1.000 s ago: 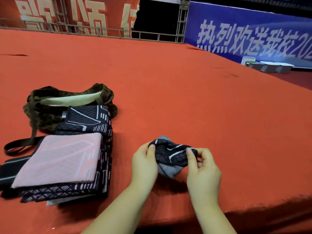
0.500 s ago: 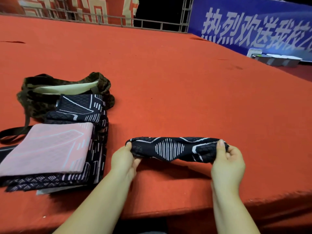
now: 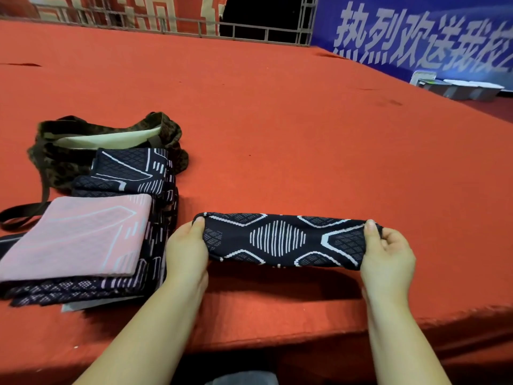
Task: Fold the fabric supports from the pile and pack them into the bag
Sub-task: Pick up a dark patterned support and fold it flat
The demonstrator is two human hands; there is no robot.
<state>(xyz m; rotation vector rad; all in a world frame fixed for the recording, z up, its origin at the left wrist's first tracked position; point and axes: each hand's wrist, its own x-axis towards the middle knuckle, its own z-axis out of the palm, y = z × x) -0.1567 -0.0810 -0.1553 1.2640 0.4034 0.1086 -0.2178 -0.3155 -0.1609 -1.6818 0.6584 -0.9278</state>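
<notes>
Both hands, left (image 3: 186, 247) and right (image 3: 386, 252), pinch the black patterned support (image 3: 280, 238) stretched between them; camouflage bag (image 3: 55, 159) gapes open, contents hidden, behind the pile (image 3: 83, 240).

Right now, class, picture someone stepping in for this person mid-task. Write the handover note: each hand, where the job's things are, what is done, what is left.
Left hand pinches the left end of the black patterned support; right hand pinches its right end. The support is stretched out flat between them, just above the red table.
The pile lies to the left, a pink support on top, dark ones beneath.
The camouflage bag sits open behind the pile.
Done: one support taken up and spread.
Left: fold it, pack it, then the pile. Whether the bag already holds any cannot be seen.
</notes>
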